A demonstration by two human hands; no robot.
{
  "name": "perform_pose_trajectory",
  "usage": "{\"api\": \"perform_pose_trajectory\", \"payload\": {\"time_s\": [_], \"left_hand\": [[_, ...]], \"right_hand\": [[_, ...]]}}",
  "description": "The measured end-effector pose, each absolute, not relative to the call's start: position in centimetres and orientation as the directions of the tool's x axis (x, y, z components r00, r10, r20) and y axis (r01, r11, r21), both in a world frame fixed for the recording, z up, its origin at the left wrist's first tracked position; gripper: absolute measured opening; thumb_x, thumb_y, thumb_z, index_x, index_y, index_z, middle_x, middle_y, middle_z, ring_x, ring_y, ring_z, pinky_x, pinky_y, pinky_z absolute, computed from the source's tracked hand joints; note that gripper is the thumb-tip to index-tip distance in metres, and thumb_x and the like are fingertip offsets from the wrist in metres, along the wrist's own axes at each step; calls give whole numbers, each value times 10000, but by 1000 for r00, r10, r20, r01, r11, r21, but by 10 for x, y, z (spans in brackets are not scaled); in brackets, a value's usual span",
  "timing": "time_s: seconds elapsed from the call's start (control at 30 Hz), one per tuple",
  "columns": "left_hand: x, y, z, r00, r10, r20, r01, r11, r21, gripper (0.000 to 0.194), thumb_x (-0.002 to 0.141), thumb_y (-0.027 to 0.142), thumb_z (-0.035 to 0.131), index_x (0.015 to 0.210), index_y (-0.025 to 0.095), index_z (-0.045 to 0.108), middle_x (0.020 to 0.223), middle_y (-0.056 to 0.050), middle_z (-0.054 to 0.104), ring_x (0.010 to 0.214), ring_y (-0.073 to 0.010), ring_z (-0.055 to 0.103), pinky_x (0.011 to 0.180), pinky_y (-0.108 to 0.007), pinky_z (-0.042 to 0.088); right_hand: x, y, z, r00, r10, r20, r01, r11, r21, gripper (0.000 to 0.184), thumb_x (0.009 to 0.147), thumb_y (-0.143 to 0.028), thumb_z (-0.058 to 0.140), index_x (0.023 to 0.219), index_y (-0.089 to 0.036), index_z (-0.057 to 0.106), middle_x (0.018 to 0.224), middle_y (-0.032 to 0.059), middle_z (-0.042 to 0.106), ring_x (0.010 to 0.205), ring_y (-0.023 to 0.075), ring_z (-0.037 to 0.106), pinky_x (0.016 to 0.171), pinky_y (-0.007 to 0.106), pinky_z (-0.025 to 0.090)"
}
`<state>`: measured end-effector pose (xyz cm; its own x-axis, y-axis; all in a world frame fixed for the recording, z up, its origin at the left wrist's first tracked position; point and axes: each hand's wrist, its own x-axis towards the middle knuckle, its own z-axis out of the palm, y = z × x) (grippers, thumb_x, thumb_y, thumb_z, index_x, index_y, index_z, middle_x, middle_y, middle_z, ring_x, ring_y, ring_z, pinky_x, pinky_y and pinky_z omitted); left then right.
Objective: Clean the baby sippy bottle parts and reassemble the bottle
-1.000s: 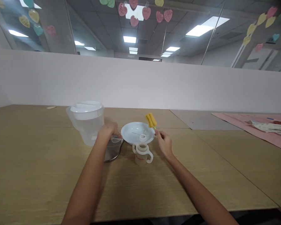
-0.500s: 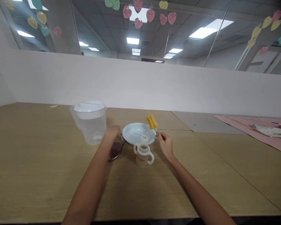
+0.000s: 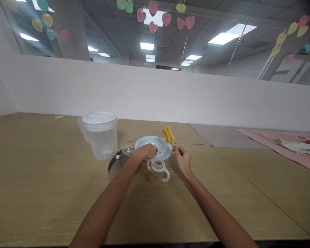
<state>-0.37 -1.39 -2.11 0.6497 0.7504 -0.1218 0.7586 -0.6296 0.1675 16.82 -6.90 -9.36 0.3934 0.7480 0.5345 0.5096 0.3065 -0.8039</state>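
My right hand (image 3: 183, 159) pinches a brush with a yellow sponge head (image 3: 168, 134) and a green collar. A thin wire runs left from this hand across the white bowl (image 3: 141, 142). Over the bowl, my left hand (image 3: 147, 151) bends its fingers down onto a small white ring (image 3: 159, 153), partly hidden by the fingertips. In front of the bowl a lidless baby bottle (image 3: 157, 173) with two handles stands upright. Left of it lies a dark metal tray (image 3: 116, 167), bearing a clear dome cap (image 3: 127, 150) and a small white piece (image 3: 117, 156). My left forearm covers part of the tray.
A clear lidded pitcher (image 3: 102, 139) of water stands behind the tray, to the left. A pink cloth (image 3: 263, 137) with several things on it lies far right, beside a grey sheet (image 3: 219, 136). A white wall (image 3: 155, 93) closes off the table's back.
My left hand has moved right from the tray to the bowl, uncovering the dome cap and the small white piece. My right hand and the brush have hardly moved.
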Motion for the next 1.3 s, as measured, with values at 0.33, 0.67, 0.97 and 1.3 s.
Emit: {"api": "perform_pose_trajectory", "payload": {"time_s": [0.33, 0.67, 0.97, 1.3], "left_hand": [[-15, -7, -19, 606, 794, -52, 792, -596, 132, 253, 778, 311, 507, 853, 157, 694, 923, -121, 696, 826, -232, 629, 670, -282, 441], [-2, -2, -31, 692, 720, 56, 696, -685, 213, 312, 861, 318, 407, 1010, 197, 653, 1056, -64, 672, 952, -194, 600, 780, -247, 419], [-5, 4, -33, 617, 767, 179, 717, -641, 275, 253, 774, 256, 557, 972, 139, 662, 995, -97, 683, 932, -217, 615, 806, -271, 438], [-18, -10, 8, 349, 755, 555, 544, -646, 536, 261, 655, 212, 697, 910, 160, 667, 927, -55, 690, 845, -196, 635, 826, -318, 483]], "right_hand": [[172, -65, -98, 367, 769, 523, 590, 243, -770, 508, 815, -544, 389, 752, -124, 669, 638, 48, 624, 579, 154, 498, 556, 246, 329], [173, -61, -102, 350, 792, 500, 626, 200, -754, 470, 804, -523, 391, 729, -143, 658, 671, 61, 653, 613, 171, 539, 580, 252, 343], [173, -61, -100, 357, 793, 493, 614, 198, -764, 481, 797, -534, 389, 732, -141, 659, 660, 62, 650, 577, 165, 522, 555, 252, 339], [168, -65, -99, 311, 767, 561, 594, 304, -744, 475, 810, -533, 401, 746, -130, 646, 634, 27, 603, 576, 135, 483, 532, 229, 326]]}}
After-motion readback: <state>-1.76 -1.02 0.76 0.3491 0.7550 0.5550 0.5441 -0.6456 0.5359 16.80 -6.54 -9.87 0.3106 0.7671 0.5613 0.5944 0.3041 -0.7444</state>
